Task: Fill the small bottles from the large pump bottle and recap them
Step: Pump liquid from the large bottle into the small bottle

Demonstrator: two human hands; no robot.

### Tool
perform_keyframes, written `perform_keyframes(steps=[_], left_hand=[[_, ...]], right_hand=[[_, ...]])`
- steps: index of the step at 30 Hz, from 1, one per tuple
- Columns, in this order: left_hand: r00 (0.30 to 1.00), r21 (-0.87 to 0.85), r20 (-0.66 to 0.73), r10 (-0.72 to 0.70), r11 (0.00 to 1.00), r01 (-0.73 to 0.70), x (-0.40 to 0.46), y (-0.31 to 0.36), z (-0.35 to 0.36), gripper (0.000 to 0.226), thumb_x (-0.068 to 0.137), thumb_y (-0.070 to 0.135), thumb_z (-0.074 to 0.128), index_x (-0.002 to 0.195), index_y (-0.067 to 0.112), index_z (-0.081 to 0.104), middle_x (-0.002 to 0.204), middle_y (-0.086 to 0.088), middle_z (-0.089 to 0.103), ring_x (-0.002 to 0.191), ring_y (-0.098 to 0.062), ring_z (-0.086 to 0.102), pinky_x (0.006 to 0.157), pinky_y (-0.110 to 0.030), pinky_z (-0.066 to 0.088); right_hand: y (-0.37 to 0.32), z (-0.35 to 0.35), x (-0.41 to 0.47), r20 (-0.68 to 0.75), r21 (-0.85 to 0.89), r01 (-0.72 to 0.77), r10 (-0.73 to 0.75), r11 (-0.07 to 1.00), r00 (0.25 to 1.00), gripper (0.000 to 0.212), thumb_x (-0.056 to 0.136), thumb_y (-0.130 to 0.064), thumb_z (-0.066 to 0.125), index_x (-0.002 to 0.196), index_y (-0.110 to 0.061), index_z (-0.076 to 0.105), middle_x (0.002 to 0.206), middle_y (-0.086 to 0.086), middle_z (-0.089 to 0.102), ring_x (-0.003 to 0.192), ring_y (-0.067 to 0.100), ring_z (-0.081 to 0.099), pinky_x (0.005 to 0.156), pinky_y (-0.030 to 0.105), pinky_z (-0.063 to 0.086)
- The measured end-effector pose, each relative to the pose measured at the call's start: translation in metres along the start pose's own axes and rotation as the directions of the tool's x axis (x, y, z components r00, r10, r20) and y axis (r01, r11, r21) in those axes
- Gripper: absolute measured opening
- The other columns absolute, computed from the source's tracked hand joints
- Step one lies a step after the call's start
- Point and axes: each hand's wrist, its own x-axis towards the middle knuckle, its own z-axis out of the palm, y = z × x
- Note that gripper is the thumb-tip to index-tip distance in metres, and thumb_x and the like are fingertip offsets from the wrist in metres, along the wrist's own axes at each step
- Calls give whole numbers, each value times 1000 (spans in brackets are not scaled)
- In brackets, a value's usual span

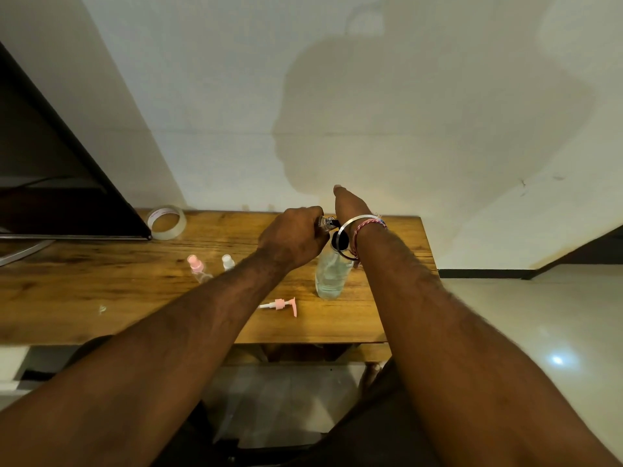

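1. Head view: left hand curls tight around a small bottle, tipped beside the large pump bottle.
2. Right hand presses above its pump; finger spread unclear.

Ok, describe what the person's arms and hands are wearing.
Both forearms are bare, with no sleeves in view and no gloves. The right hand has a plain silver metal bangle at the wrist and, beside it, a braided red-and-white thread band. The left hand and its wrist show no jewellery or watch.
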Motion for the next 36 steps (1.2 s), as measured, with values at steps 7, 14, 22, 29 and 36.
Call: perform_keyframes(steps=[7, 14, 22, 29, 36], left_hand=[[999, 19, -49, 2, 1000, -1, -2, 1, 5, 20, 99, 33, 68, 108, 15, 70, 95, -4, 73, 78, -18, 61, 65, -27, 42], [998, 31, -54, 9, 999, -8, -3, -2, 10, 22, 99, 37, 67, 105, 16, 70, 91, -3, 73, 74, -18, 58, 63, -27, 41], [999, -8, -23, 35, 999, -35, -3, -7, 14, 17, 98, 34, 68, 99, 17, 68, 87, -1, 69, 76, -21, 62, 64, -31, 49], [991, -201, 83, 109, 975, -90, -9, -13, 6, 34, 93, 39, 73, 113, 22, 51, 87, 4, 66, 75, -16, 63, 60, -35, 52], [979, -228, 109, 169, 963, -141, -10, -15, -3, 31, 98, 30, 67, 113, 20, 42, 80, 1, 58, 68, -15, 51, 57, -29, 38]], right_hand=[[4, 0, 6, -32, -65, 29, -31, 997, 999, 48, 106, -41, 33, 129, -7, 58, 137, 14, 55, 121, 30, 52, 92, 33, 34], [11, 8, 10, -108, -201, 68, -91, 977, 990, 60, 108, -43, 20, 125, -3, 61, 131, 23, 60, 121, 37, 55, 108, 42, 40], [18, 7, 8, -191, -265, 46, -100, 963, 976, 70, 103, -56, 20, 114, -7, 69, 128, 19, 63, 116, 35, 59, 102, 41, 42], [11, 9, 5, -156, -144, 19, -41, 989, 987, 59, 100, -58, 26, 98, -14, 65, 124, 15, 65, 110, 33, 60, 102, 42, 44], [0, 6, 1, -76, -57, 2, -6, 998, 997, 56, 102, -55, 29, 111, -12, 63, 128, 15, 61, 116, 33, 58, 105, 41, 41]])
